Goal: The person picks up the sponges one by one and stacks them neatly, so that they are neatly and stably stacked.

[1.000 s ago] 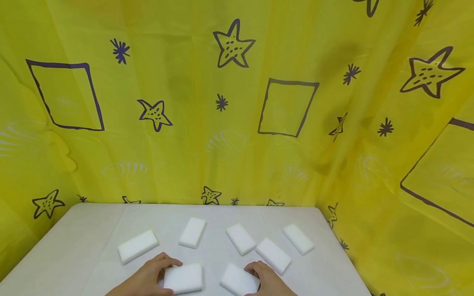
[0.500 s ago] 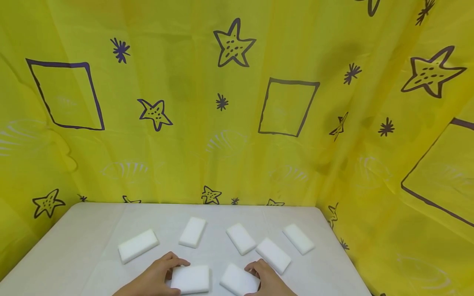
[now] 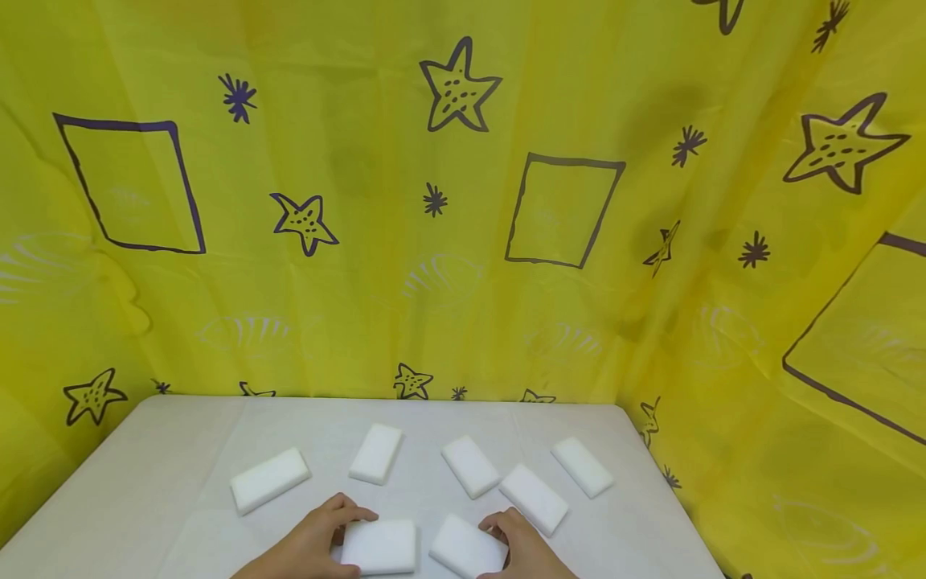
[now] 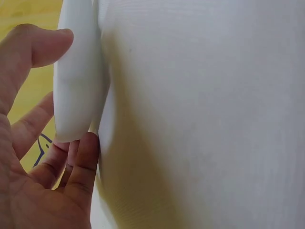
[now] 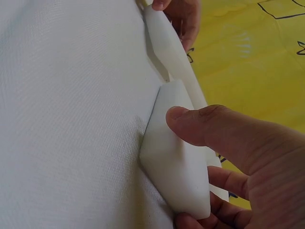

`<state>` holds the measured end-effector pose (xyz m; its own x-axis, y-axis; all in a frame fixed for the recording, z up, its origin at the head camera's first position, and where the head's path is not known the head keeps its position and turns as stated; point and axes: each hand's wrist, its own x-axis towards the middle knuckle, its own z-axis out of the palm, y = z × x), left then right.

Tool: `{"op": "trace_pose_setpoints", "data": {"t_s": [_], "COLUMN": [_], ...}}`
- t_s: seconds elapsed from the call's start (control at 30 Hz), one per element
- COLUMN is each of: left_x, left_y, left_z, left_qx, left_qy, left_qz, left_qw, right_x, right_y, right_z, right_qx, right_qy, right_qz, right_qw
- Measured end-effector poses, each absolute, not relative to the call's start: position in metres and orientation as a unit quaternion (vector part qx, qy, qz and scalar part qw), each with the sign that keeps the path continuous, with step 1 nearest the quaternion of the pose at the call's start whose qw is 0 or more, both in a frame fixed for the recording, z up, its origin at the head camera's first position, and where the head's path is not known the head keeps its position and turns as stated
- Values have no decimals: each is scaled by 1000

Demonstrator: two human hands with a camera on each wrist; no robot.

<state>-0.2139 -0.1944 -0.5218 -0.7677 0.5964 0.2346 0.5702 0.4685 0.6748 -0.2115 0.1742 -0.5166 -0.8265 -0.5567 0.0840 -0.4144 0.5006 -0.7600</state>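
Note:
Two white sponges lie side by side near the table's front, with a narrow gap between them. My left hand (image 3: 318, 537) grips the left sponge (image 3: 379, 548) by its left end, thumb on the near side and fingers on the far side. In the left wrist view, the thumb presses one long face of that sponge (image 4: 78, 81). The right sponge (image 3: 465, 547) sits at an angle, and my right hand (image 3: 528, 551) holds its right end. The right wrist view shows the thumb on the face of this sponge (image 5: 174, 162), fingertips around its end.
Several more white sponges lie scattered behind the hands: one at the left (image 3: 271, 481), one further back (image 3: 376, 454), and a right-hand group including one close to the right hand (image 3: 534, 500). A yellow patterned curtain (image 3: 362, 305) surrounds the white-covered table (image 3: 166, 466).
My left hand has slid its sponge to the right, narrowing the gap to the other sponge. The right hand and its sponge have stayed in place.

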Motion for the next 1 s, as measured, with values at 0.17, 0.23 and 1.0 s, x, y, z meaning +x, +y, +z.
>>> {"op": "trace_pose_setpoints", "data": {"t_s": [0.17,0.23,1.0], "left_x": [-214,-214,-215], "left_y": [-191,-190,-194], "left_z": [-520,-520,-529], "left_qx": [315,312,260], "left_qy": [862,864,865], "left_qz": [394,392,420], "left_qw": [46,50,90], "right_x": [-213,-213,-209], "right_y": [175,175,178], "right_z": [-520,-521,-516], "right_qx": [-288,-286,-261], "right_qy": [861,860,854], "right_qz": [-413,-416,-439], "right_qw": [73,74,102]}}
